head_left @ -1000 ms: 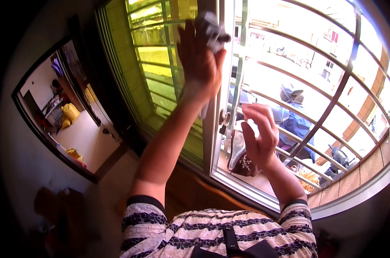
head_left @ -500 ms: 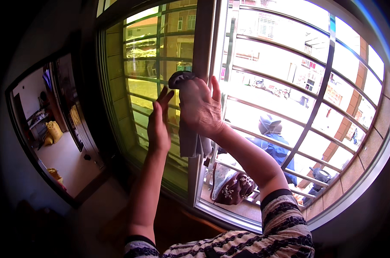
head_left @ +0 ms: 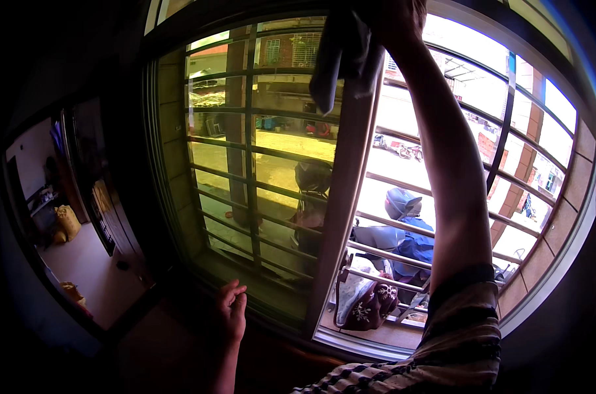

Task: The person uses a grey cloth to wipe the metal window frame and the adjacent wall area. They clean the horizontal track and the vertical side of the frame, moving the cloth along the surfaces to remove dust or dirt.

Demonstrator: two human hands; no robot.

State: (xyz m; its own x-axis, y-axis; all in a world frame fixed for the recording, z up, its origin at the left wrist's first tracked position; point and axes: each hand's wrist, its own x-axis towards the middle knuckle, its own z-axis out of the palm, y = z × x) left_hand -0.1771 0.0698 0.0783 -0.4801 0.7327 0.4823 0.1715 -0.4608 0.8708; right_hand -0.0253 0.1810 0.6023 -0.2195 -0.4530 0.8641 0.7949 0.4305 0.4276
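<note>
High up at the top edge, my right hand (head_left: 399, 23) is closed on a dark grey cloth (head_left: 334, 65). The cloth hangs down over the upper part of the window frame's middle upright (head_left: 347, 190) and the edge of the yellow-tinted pane (head_left: 285, 144). My right fingers are in shadow and partly cut off by the picture's edge. Lower down, my left hand (head_left: 232, 312) is raised in front of the pane's bottom edge. Its fingers are loosely bent and apart, with nothing seen in them.
Metal bars (head_left: 403, 226) cross the window opening on the right. Beyond them are a parked scooter with a blue cover (head_left: 413, 243) and a dark brown cloth with a white snowflake pattern (head_left: 370, 305). A doorway on the left shows a yellow sack (head_left: 66, 222).
My right hand has gone up to the top of the frame with the cloth. My left hand has dropped away from it to the lower left. The view has shifted slightly.
</note>
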